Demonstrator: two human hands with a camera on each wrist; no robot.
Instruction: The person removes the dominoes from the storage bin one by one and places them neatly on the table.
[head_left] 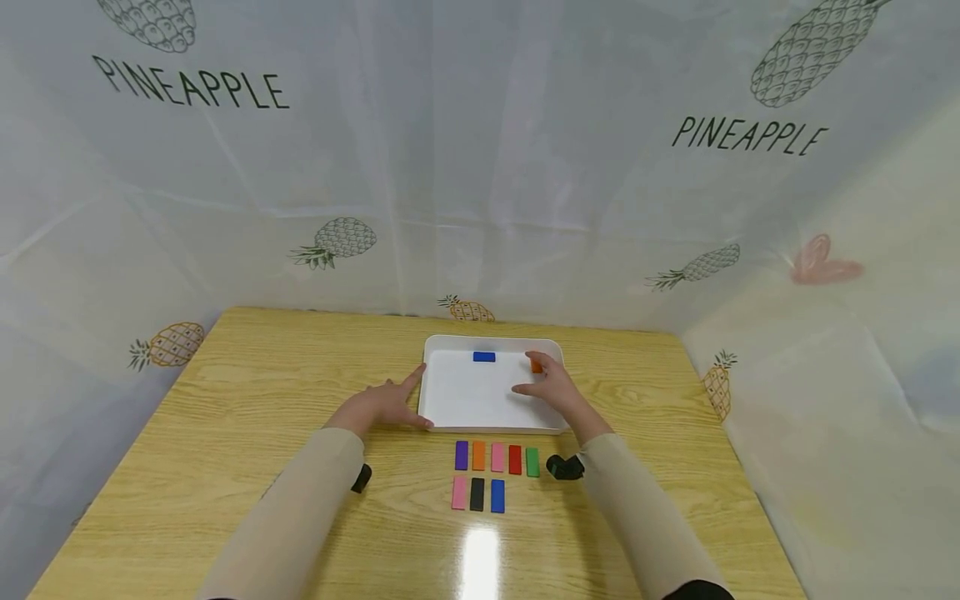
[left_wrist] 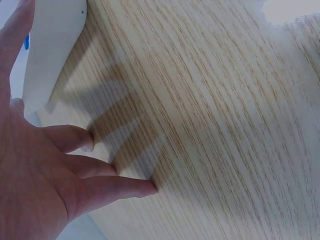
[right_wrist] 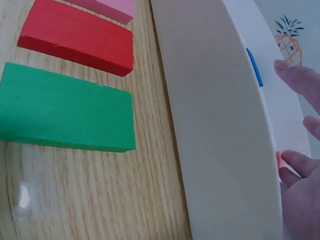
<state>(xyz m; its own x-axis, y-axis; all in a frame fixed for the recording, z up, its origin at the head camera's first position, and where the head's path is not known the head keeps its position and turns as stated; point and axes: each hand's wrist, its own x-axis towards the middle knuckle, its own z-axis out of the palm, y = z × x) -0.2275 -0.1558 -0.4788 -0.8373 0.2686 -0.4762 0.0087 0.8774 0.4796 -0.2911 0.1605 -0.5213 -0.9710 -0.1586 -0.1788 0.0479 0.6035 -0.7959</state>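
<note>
A shallow white tray [head_left: 472, 404] lies at the back of the wooden table. Inside, a blue block [head_left: 483, 357] lies along the far wall, and an orange block [head_left: 536, 367] is near the right corner, partly hidden by fingers. My left hand [head_left: 382, 404] touches the tray's left side with thumb and index finger spread; its other fingertips meet the tabletop in the left wrist view. Over the tray's right side, my right hand [head_left: 555, 387] has thumb and index finger apart. Its lower fingers are beside the orange block; whether they touch it is hard to tell.
In front of the tray stand two rows of blocks: purple [head_left: 461, 455], orange [head_left: 478, 456], pink [head_left: 497, 457], red [head_left: 514, 459] and green [head_left: 532, 462], then pink [head_left: 459, 492], black [head_left: 477, 493] and blue [head_left: 497, 495]. A printed curtain [head_left: 480, 167] hangs behind the table [head_left: 285, 392].
</note>
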